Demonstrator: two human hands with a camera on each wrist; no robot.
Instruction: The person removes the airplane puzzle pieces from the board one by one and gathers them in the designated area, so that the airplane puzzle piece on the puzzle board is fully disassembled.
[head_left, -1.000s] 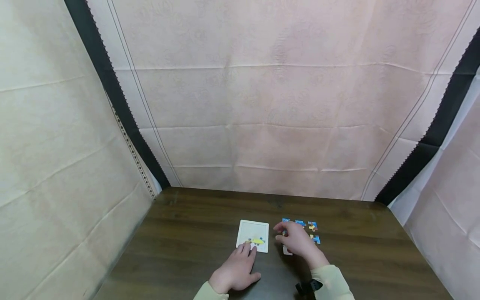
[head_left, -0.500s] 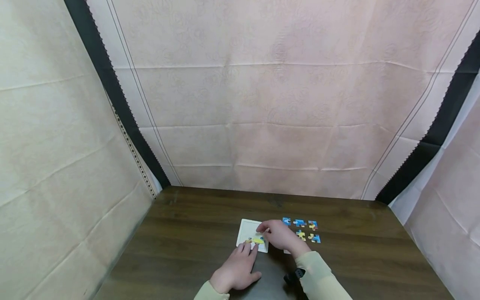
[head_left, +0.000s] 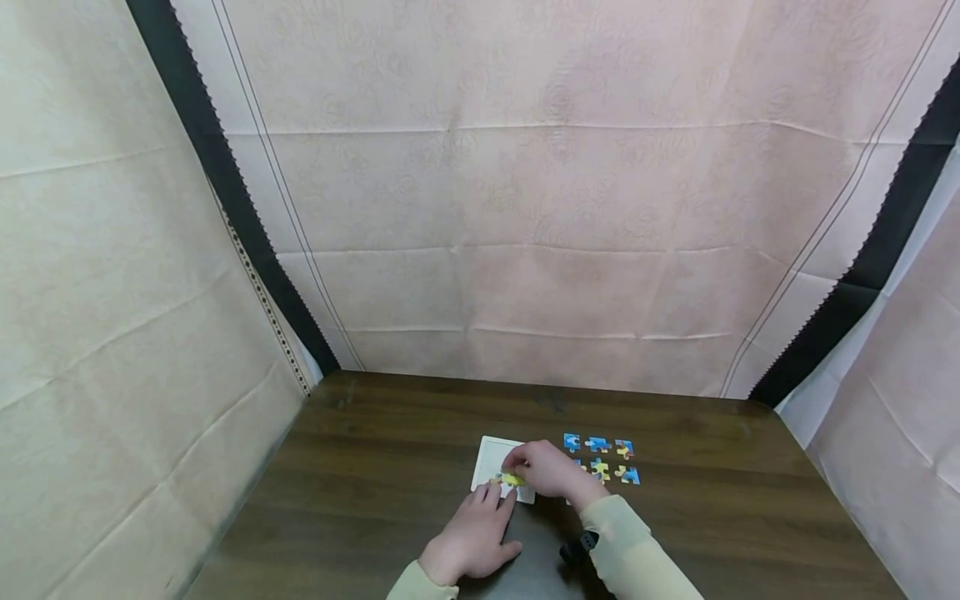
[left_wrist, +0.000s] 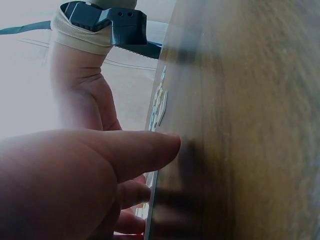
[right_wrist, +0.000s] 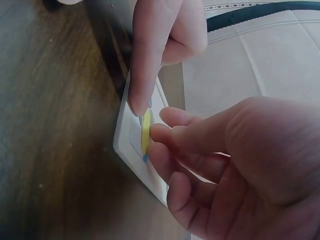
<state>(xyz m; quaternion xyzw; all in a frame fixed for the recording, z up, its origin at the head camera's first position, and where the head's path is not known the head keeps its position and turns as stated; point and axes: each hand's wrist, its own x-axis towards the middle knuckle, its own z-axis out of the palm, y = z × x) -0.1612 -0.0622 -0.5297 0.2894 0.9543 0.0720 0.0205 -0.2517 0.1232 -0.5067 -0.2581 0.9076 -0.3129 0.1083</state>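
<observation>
A white puzzle tray [head_left: 487, 457] lies on the table with a few joined pieces and a yellow shape [right_wrist: 145, 131] near its front edge. My left hand [head_left: 474, 537] rests with extended fingers on the tray's front edge; in the left wrist view its thumb [left_wrist: 150, 150] sticks out over the table. My right hand [head_left: 550, 471] is over the tray's right side. Its bent fingertips [right_wrist: 160, 132] pinch at a puzzle piece by the yellow shape, mostly hidden by the fingers. In the right wrist view a left finger [right_wrist: 142, 95] presses down beside them.
Loose puzzle pieces [head_left: 597, 444] lie in rows right of the tray, some partly behind my right hand and sleeve. The brown table [head_left: 390, 467] is bordered by pale cloth walls [head_left: 562, 208]. A black device [head_left: 577, 550] sits on my right wrist.
My right hand has moved left from the loose pieces to the tray, then lower toward the yellow shape. My left hand has stayed on the tray's edge.
</observation>
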